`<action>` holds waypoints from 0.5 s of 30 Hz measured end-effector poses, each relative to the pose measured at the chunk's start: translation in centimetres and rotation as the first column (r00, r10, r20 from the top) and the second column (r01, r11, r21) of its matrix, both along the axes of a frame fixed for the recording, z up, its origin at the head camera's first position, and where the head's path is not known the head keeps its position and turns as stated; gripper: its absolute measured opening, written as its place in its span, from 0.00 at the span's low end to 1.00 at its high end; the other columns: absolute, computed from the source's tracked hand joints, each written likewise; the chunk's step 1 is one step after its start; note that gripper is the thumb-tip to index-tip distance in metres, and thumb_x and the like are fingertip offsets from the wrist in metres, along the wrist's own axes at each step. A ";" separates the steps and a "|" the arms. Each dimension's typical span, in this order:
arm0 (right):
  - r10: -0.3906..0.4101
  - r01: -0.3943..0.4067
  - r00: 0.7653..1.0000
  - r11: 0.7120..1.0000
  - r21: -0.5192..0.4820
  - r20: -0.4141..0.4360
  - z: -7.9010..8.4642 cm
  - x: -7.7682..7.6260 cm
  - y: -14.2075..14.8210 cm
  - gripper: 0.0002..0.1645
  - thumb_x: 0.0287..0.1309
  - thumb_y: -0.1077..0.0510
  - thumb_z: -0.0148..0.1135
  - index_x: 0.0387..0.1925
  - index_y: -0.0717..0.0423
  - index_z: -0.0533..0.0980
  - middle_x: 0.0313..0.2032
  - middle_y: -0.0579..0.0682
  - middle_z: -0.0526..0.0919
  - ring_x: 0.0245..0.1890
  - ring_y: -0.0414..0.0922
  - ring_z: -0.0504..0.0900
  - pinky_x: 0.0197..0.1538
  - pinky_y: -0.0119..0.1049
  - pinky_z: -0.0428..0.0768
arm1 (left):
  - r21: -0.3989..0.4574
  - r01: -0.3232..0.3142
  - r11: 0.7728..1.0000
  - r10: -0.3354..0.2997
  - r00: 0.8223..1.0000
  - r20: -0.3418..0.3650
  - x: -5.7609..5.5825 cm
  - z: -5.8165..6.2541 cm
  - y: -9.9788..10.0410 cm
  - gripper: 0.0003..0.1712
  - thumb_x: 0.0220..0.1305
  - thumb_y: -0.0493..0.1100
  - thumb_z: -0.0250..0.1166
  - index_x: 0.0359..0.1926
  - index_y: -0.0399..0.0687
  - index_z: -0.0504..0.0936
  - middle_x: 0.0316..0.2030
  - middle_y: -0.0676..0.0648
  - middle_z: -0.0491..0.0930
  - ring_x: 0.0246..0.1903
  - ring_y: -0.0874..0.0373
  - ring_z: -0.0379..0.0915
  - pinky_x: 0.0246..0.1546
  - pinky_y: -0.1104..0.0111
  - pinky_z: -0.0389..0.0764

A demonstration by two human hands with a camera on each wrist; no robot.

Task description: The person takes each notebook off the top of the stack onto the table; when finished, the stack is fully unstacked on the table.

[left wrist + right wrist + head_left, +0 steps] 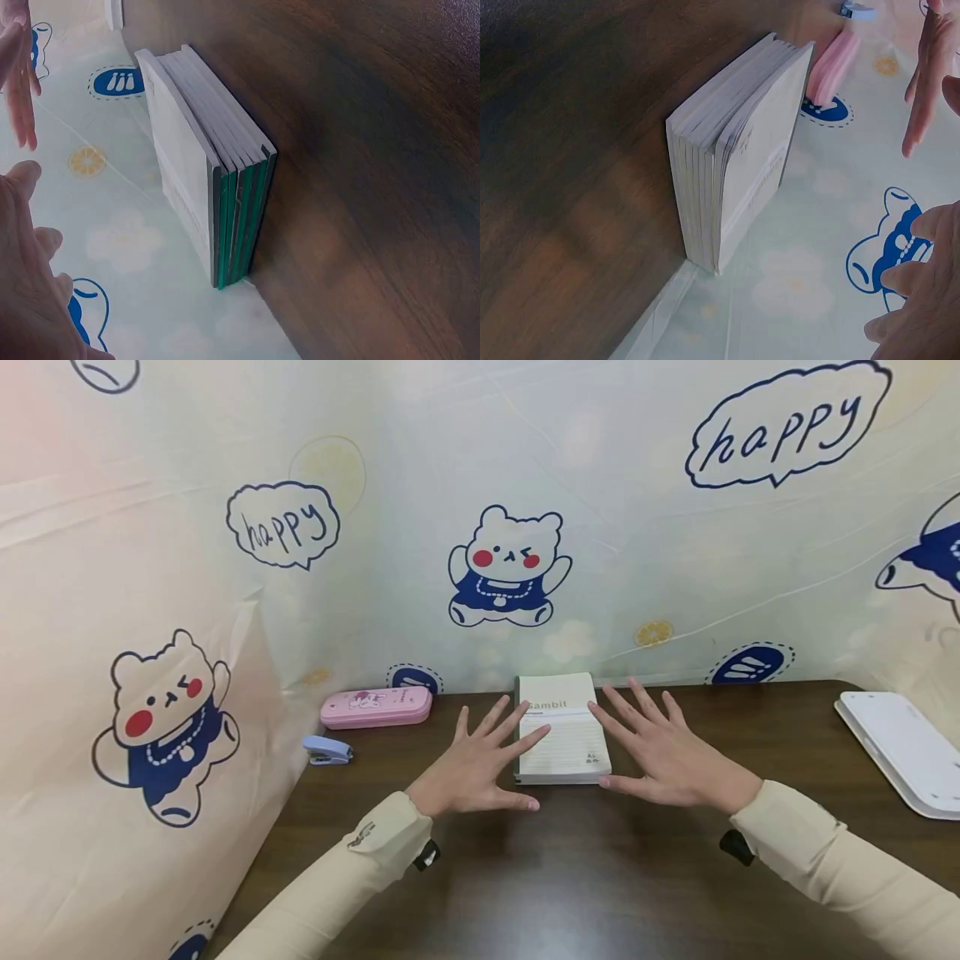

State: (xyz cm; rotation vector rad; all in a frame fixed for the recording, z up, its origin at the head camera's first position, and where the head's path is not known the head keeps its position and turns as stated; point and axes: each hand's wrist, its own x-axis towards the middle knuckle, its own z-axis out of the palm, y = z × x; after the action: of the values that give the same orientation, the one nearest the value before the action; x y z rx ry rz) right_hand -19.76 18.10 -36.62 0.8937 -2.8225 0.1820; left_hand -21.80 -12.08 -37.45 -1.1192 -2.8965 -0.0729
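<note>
Stapler [327, 750], case [377, 708], notebooks [564, 750], panel [911, 752] on table [585, 885]

The head view looks forward and down across the dark brown wooden table [585, 885]; both wrist views, nearer and turned sideways, share the thick stack of white-covered paper notebooks [210, 169] from opposite sides.

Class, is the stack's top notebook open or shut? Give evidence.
Shut. The top notebook lies with its printed cover facing up; no inside pages are spread open.

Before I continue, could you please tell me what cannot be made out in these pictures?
Books: left wrist view, lower covers hidden by the top book.
Board: head view, cut off by right edge.
Stapler: head view, print too small.
Case: head view, contents behind lid.
</note>
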 end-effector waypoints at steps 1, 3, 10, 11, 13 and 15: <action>-0.002 0.002 1.000 1.000 -0.017 0.012 0.0 0.0 0.0 0.54 0.56 0.27 0.54 0.76 0.44 0.48 0.77 0.56 0.44 0.75 0.66 0.38 0.65 0.76 0.47 | 0.005 0.000 1.000 0.000 1.000 0.003 0.0 0.0 0.0 0.55 0.51 0.80 0.52 0.75 0.77 0.38 0.76 0.59 0.23 0.75 0.52 0.14 0.66 0.31 0.30; -0.008 0.012 0.999 0.996 -0.085 0.051 -0.2 -0.3 0.2 0.52 0.59 0.31 0.55 0.76 0.44 0.47 0.77 0.57 0.44 0.75 0.66 0.39 0.65 0.76 0.47 | 0.031 -0.016 0.999 0.016 1.000 0.023 -0.2 -0.2 -0.1 0.54 0.51 0.80 0.52 0.75 0.78 0.38 0.76 0.59 0.23 0.75 0.52 0.14 0.66 0.31 0.30; 0.037 0.319 0.883 0.684 -0.656 0.468 -2.1 -2.8 1.5 0.44 0.71 0.43 0.48 0.76 0.54 0.43 0.75 0.65 0.47 0.73 0.65 0.50 0.69 0.65 0.56 | 0.534 -0.368 0.761 0.156 0.903 0.400 -2.7 -2.5 0.0 0.43 0.63 0.67 0.56 0.75 0.75 0.46 0.78 0.55 0.38 0.77 0.50 0.33 0.70 0.36 0.44; 0.071 0.377 0.857 0.587 -0.716 0.510 -2.9 -3.3 1.5 0.43 0.71 0.44 0.47 0.76 0.54 0.42 0.74 0.67 0.47 0.72 0.66 0.52 0.69 0.65 0.58 | 0.615 -0.450 0.648 0.141 0.864 0.484 -3.1 -3.2 0.3 0.41 0.64 0.63 0.57 0.74 0.73 0.50 0.77 0.54 0.42 0.77 0.49 0.37 0.71 0.39 0.46; 0.147 0.470 0.813 0.406 -0.784 0.564 -4.8 -4.2 0.9 0.41 0.72 0.49 0.47 0.76 0.56 0.42 0.73 0.69 0.46 0.72 0.67 0.52 0.69 0.64 0.59 | 0.692 -0.572 0.440 0.102 0.798 0.595 -4.1 -4.9 1.2 0.38 0.66 0.57 0.58 0.74 0.67 0.55 0.77 0.51 0.48 0.75 0.45 0.44 0.72 0.43 0.49; 0.173 0.512 0.795 0.323 -0.796 0.581 -6.9 -5.0 -0.3 0.40 0.72 0.53 0.48 0.76 0.57 0.43 0.74 0.68 0.45 0.73 0.65 0.50 0.70 0.63 0.57 | 0.695 -0.640 0.327 0.076 0.751 0.656 -4.7 -6.7 2.2 0.36 0.67 0.51 0.58 0.74 0.61 0.57 0.76 0.48 0.50 0.75 0.43 0.45 0.73 0.45 0.49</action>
State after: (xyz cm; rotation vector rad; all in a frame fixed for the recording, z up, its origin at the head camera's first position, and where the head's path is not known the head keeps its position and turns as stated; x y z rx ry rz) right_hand -24.72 17.79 -43.52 0.1683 -2.3909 2.1518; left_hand -26.54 -9.90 -44.18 -0.1456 -2.5547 -1.9468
